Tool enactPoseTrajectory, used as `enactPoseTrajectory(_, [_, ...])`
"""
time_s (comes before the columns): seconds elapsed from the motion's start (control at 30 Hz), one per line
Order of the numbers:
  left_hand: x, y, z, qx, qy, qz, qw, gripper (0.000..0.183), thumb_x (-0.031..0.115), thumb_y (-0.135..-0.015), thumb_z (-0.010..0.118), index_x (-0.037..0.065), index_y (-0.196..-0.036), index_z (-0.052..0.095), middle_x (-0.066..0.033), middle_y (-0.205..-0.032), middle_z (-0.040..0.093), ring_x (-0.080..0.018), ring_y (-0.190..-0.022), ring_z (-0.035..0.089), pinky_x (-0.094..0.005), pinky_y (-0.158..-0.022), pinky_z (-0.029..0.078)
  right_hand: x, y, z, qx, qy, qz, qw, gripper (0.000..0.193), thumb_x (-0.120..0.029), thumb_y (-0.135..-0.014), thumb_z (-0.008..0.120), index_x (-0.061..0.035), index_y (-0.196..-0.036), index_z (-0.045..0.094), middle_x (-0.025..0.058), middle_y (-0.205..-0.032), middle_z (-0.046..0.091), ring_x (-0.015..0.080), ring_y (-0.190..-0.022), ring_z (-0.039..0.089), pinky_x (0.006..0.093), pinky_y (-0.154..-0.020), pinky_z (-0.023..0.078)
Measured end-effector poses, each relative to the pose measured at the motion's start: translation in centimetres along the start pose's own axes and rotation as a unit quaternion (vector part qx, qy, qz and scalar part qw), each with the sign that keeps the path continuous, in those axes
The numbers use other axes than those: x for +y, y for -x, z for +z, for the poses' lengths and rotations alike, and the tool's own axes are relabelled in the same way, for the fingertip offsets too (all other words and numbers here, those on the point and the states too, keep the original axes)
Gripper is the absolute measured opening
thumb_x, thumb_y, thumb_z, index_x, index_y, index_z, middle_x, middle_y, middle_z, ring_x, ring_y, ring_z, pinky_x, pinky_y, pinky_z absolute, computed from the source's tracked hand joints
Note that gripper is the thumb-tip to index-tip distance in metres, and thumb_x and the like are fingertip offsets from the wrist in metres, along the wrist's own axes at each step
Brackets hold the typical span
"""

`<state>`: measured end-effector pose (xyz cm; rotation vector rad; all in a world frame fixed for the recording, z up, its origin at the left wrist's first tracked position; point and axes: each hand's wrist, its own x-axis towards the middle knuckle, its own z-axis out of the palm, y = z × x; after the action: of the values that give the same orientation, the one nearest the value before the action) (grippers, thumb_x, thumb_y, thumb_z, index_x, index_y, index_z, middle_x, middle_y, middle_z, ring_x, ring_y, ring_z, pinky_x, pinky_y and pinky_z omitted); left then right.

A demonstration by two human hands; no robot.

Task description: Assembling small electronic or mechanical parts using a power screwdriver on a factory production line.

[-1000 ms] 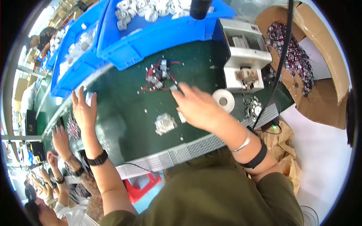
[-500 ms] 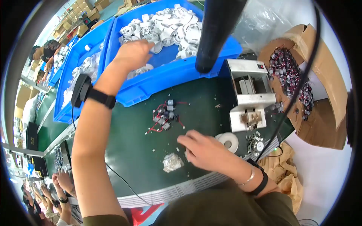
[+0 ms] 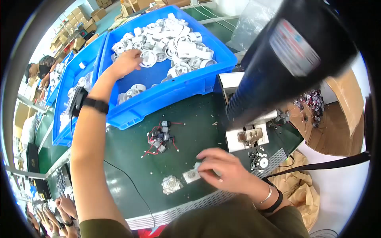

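Observation:
My left hand (image 3: 127,63) reaches into a blue bin (image 3: 158,93) of white round plastic parts (image 3: 186,47). Its fingers curl down beside a white ring-shaped part (image 3: 148,58), and what lies under the fingertips is hidden. Low over the green table, my right hand (image 3: 228,170) is closed with bent fingers. Something pale shows between them, too small to name. Beside its fingertips lies a small light flat piece (image 3: 192,175), next to a crumpled silvery lump (image 3: 171,185). Small grey motors with red wires (image 3: 160,137) sit in a loose heap on the table.
A thick black tube (image 3: 270,71) hangs across the right side, partly covering a white bench machine (image 3: 254,137). A small round metal-and-white part (image 3: 261,162) lies near the table's right edge. Beyond stands a cardboard box (image 3: 345,99) with motors. A thin cable (image 3: 131,180) crosses the table.
The view has shifted, and the black tube now covers more of the machine. The white disc beside my right hand no longer shows. A light flat piece has become visible at its fingertips.

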<state>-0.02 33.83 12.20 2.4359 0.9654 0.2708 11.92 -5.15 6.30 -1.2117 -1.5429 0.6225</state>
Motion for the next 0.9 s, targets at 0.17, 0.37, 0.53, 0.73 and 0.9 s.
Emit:
enactPoseTrajectory(0.17, [10.6,13.8,2.4,-0.058,0.140,0.132,0.980,0.029,0.013,-0.090,0.051,-0.004,-0.114,0.056,-0.0101,-0.087,0.064,-0.0157,-0.076,0.061,-0.0297,-0.074,0.048,-0.9,0.4,-3.3,0.112,0.020,0.000,0.994,0.024,0.009,-0.073,0.069,0.0025,-0.095,0.062,0.0124,-0.106,0.058,0.0165,-0.087,0.062,0.0276,-0.075,0.051])
enactPoseTrajectory(0.37, [15.0,20.6,14.4,-0.108,0.220,0.122,0.962,0.023,0.010,-0.086,0.056,-0.003,-0.105,0.057,-0.0202,-0.079,0.059,-0.0301,-0.074,0.060,-0.0363,-0.067,0.048,-0.7,1.2,-4.7,0.138,-0.038,0.028,0.989,0.031,0.011,-0.077,0.065,0.0040,-0.106,0.058,0.0103,-0.112,0.056,0.0143,-0.102,0.057,0.0254,-0.085,0.049])
enactPoseTrajectory(0.53, [15.6,22.3,17.8,-0.020,0.169,0.071,0.983,0.041,0.019,-0.087,0.061,-0.001,-0.121,0.051,-0.0202,-0.104,0.058,-0.0299,-0.082,0.061,-0.0359,-0.071,0.049,-0.4,3.7,-5.3,0.075,-0.050,0.127,0.988,0.031,0.007,-0.077,0.066,0.0027,-0.107,0.058,0.0072,-0.106,0.058,0.0129,-0.096,0.059,0.0257,-0.085,0.050])
enactPoseTrajectory(0.73, [15.6,23.0,20.7,0.072,0.110,0.237,0.963,0.069,0.029,-0.069,0.078,0.001,-0.125,0.050,-0.0168,-0.113,0.056,-0.0347,-0.102,0.055,-0.0423,-0.089,0.045,0.3,4.3,-5.5,0.049,0.017,0.120,0.991,0.029,0.005,-0.077,0.067,0.0020,-0.105,0.059,0.0062,-0.103,0.060,0.0128,-0.094,0.061,0.0266,-0.086,0.051])
enactPoseTrajectory(0.9, [16.5,23.9,21.2,0.114,0.101,0.149,0.977,0.066,0.025,-0.067,0.079,0.003,-0.123,0.050,-0.0168,-0.117,0.056,-0.0343,-0.108,0.054,-0.0414,-0.094,0.042,0.4,4.7,-6.1,0.071,0.014,0.113,0.991,0.029,0.005,-0.076,0.068,0.0016,-0.104,0.059,0.0063,-0.104,0.060,0.0134,-0.093,0.061,0.0270,-0.086,0.051])
